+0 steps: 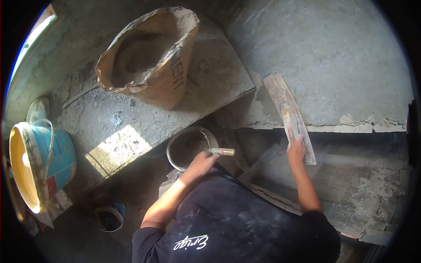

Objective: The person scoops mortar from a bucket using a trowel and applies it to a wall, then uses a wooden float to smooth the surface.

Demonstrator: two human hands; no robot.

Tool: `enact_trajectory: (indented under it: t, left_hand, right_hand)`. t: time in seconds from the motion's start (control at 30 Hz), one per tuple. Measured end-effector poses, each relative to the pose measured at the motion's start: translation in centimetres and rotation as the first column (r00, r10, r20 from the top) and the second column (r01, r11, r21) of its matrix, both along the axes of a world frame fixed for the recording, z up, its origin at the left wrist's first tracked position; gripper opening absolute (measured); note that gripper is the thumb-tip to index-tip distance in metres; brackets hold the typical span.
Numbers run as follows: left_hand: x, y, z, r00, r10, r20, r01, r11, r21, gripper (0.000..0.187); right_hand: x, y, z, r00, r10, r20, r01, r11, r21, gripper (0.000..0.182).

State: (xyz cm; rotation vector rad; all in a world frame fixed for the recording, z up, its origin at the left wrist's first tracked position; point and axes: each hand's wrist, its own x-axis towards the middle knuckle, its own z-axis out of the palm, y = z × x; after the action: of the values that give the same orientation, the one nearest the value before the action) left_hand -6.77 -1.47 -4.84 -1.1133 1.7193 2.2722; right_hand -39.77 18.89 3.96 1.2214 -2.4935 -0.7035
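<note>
My left hand (pixel 202 165) is closed around a trowel (pixel 227 151) whose pale handle end sticks out to the right. Its blade hardly shows, over the mouth of a bucket (pixel 172 154) with a light rim. On the right, my right hand (pixel 296 149) grips the handle of a long, flat plastering float (pixel 277 90). The float slants across the lower edge of a grey plastered surface (pixel 351 61); whether its face touches the plaster cannot be told. Its board is stained with mortar.
An open paper cement bag (pixel 173 85) stands on a dusty ledge (pixel 215 94). At far left, a blue paint bucket (pixel 59 151) lies tilted, its yellow inside showing. A small pail (pixel 120 215) sits lower down. Below the plaster's ragged edge is a recess with a mortar-spattered surface (pixel 364 193).
</note>
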Motion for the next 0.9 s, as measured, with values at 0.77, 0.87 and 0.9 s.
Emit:
enact_trajectory:
  t: [0.77, 0.87, 0.9]
  left_hand:
    - [1.0, -2.3, 0.7, 0.982, 0.185, 0.039, -0.188, 0.978, 0.096, 0.051]
    - [1.0, -2.4, 0.0, 0.986, 0.157, 0.06, -0.162, 0.982, 0.099, 0.051]
    - [1.1, -2.4, -0.2, 0.987, 0.148, 0.061, -0.154, 0.983, 0.102, 0.051]
  right_hand:
    - [4.1, 1.6, -0.5, 0.99, 0.072, 0.123, -0.059, 0.993, -0.105, 0.089]
    - [2.7, -1.6, 1.2, 0.993, 0.038, 0.114, -0.023, 0.991, -0.135, 0.088]
    - [1.9, -2.1, 0.9, 0.995, 0.023, 0.099, -0.013, 0.995, -0.101, 0.088]
